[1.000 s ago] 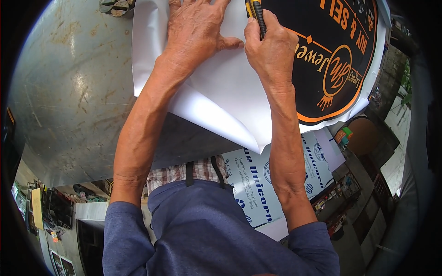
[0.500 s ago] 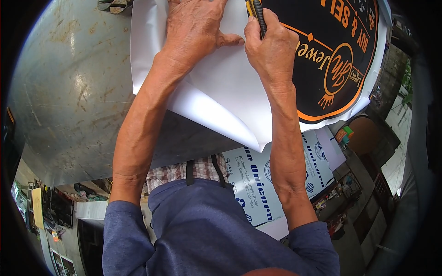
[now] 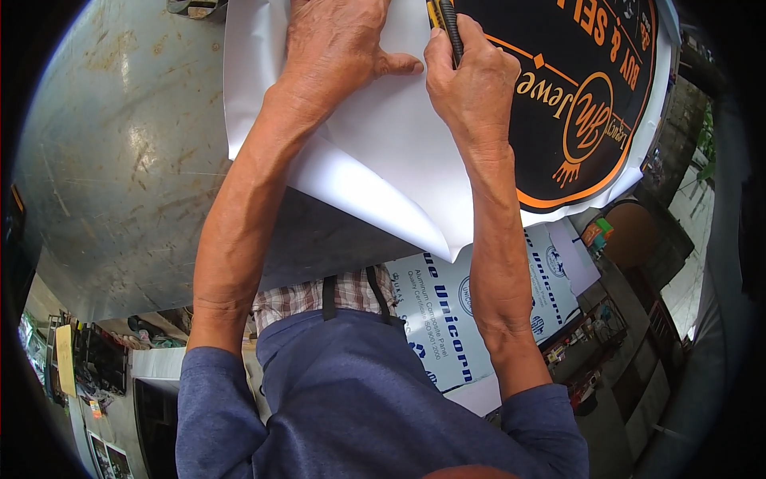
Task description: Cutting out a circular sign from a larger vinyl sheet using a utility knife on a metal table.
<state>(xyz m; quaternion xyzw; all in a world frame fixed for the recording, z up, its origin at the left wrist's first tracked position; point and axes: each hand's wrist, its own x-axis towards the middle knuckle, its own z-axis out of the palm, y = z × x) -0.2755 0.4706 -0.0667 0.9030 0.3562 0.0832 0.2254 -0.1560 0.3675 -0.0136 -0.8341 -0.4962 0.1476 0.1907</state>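
Observation:
My right hand (image 3: 473, 86) is closed round a black and yellow utility knife (image 3: 448, 25) whose front end points to the upper edge of the picture. It rests against the white sheet (image 3: 375, 136), beside a round black sign face (image 3: 550, 152) with an orange border and gold and orange lettering, upside down to me. My left hand (image 3: 335, 44) lies spread on the sheet to the left of the knife, thumb stretched toward it; its fingertips run out of the picture at the top. The sheet's near edge curls up and hangs over in a point. The knife's blade is not visible.
Under the sheet lies a scuffed grey metal tabletop (image 3: 120, 152). Against my right side stands a light blue printed panel (image 3: 455, 319). Cluttered shelves (image 3: 88, 359) are at the lower left. A round brown object (image 3: 630, 231) and assorted items sit low at the right.

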